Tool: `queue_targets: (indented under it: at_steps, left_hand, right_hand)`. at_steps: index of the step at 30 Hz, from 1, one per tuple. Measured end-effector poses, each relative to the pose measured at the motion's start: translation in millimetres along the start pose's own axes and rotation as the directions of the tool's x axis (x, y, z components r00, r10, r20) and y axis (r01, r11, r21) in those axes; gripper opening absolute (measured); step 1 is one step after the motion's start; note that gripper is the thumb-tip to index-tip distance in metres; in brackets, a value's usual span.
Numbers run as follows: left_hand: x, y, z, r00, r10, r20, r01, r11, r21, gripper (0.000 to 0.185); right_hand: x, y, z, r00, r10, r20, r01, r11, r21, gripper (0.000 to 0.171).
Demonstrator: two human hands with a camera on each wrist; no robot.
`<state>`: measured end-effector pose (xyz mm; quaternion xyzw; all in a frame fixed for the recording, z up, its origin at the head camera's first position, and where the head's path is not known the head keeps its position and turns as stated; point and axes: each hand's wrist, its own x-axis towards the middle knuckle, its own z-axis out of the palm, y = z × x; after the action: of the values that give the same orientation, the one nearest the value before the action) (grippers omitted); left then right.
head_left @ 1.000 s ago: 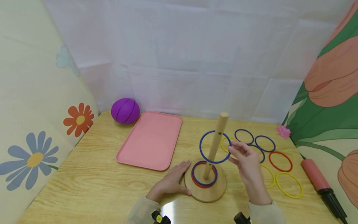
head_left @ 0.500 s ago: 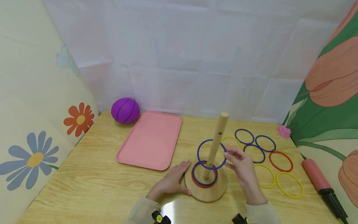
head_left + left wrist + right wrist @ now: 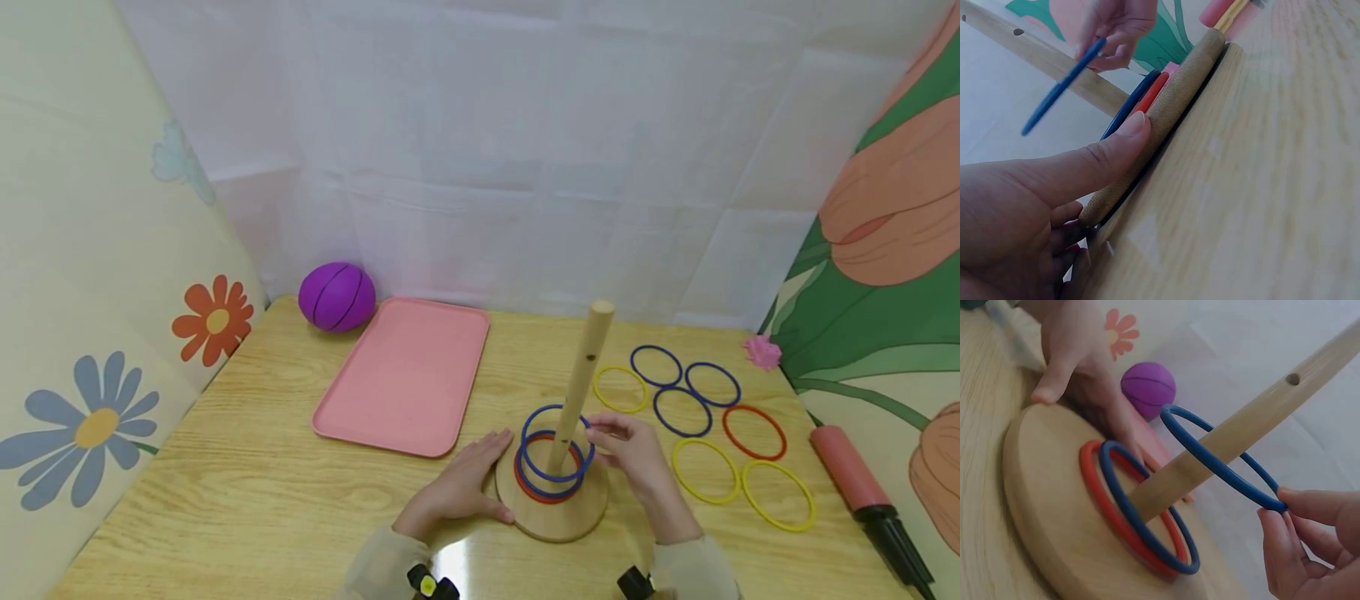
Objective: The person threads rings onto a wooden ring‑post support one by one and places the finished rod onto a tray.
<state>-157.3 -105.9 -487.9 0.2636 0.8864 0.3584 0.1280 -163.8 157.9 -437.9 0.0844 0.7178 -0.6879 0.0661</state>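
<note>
My right hand (image 3: 630, 454) pinches the edge of a blue ring (image 3: 1210, 460) between thumb and fingers. The ring encircles the wooden peg (image 3: 587, 358) low down and is tilted. In the right wrist view it is apart from the rings beneath it. Round the peg's foot, another blue ring (image 3: 1125, 504) lies on top of a red ring (image 3: 1093, 481), both on the round wooden base (image 3: 558, 525). My left hand (image 3: 463, 483) rests against the left edge of the base, its fingers extended along the rim and its thumb (image 3: 1110, 153) pressing the edge nearer me.
Right of the stand lie several loose rings: blue (image 3: 665, 422), red (image 3: 782, 448) and yellow (image 3: 808, 508). A red and black hand pump (image 3: 851, 479) lies at the right edge. Leftward are a pink tray (image 3: 408, 375) and a purple ball (image 3: 336, 297). A small pink object (image 3: 762, 352) sits back right.
My right hand has brought the blue ring down along the peg and slightly left, from about mid-height to just above the rings on the base. The left hand has stayed put.
</note>
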Motion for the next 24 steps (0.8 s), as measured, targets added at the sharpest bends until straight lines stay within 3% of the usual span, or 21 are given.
queue_targets:
  at_steps: [7, 11, 24]
  left_hand:
    - [0.2, -0.9, 0.3, 1.0, 0.003, -0.001, -0.003, 1.0, 0.0, 0.111]
    - [0.0, -0.3, -0.3, 1.0, 0.001, 0.001, -0.001, 1.0, -0.004, 0.11]
    - [-0.5, -0.7, -0.3, 1.0, 0.009, 0.004, -0.009, 1.0, -0.008, 0.109]
  right_hand:
    - [5, 10, 2, 0.996, -0.013, 0.083, 0.022, 0.994, -0.106, 0.031]
    - [8, 14, 3, 0.994, -0.026, 0.109, 0.043, 0.986, -0.16, 0.03]
    - [12, 21, 12, 0.998, -0.036, 0.055, 0.051, 0.952, -0.301, 0.02]
